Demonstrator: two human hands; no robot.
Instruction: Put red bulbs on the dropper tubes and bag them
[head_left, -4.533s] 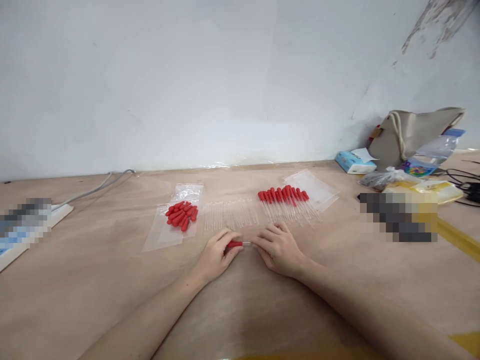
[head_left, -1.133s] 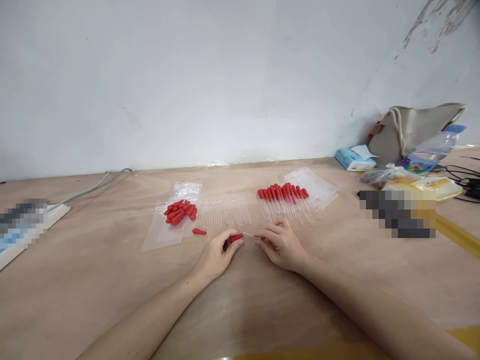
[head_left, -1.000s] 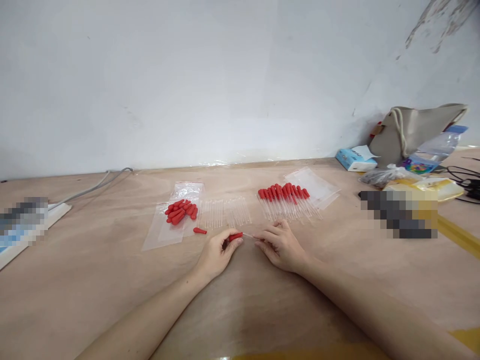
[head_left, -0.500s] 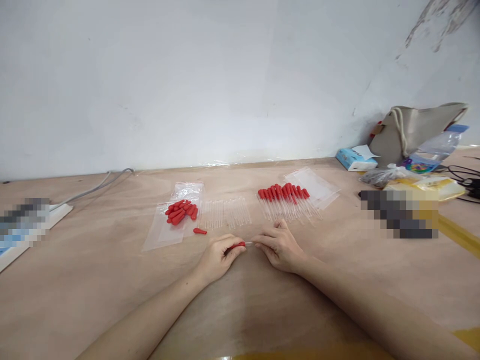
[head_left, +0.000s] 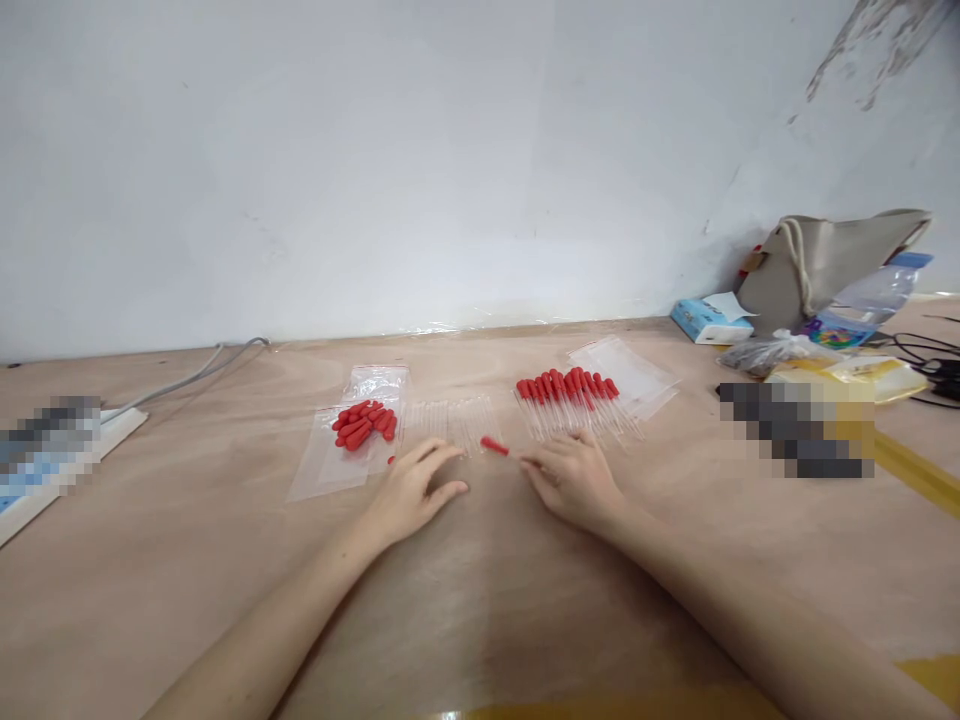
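My right hand pinches the thin clear end of a dropper whose red rubber bulb points left. Fingers apart and holding nothing, my left hand rests low over the table left of that bulb. Clear glass tubes lie in a row behind my hands. To their left, several loose red rubber bulbs are heaped on clear plastic bags; one more bulb is mostly hidden by my left hand. Beyond my right hand, several droppers with red bulbs lie side by side.
Another clear bag lies behind the droppers. At the right are a blue tissue pack, a grey bag, a plastic bottle and black cables. A grey cable runs along the left, near a white-edged object. The wall stands behind.
My left hand has let go of the red bulb, opened and moved slightly left. My right hand has lifted the dropper a little away, its bulb now free.
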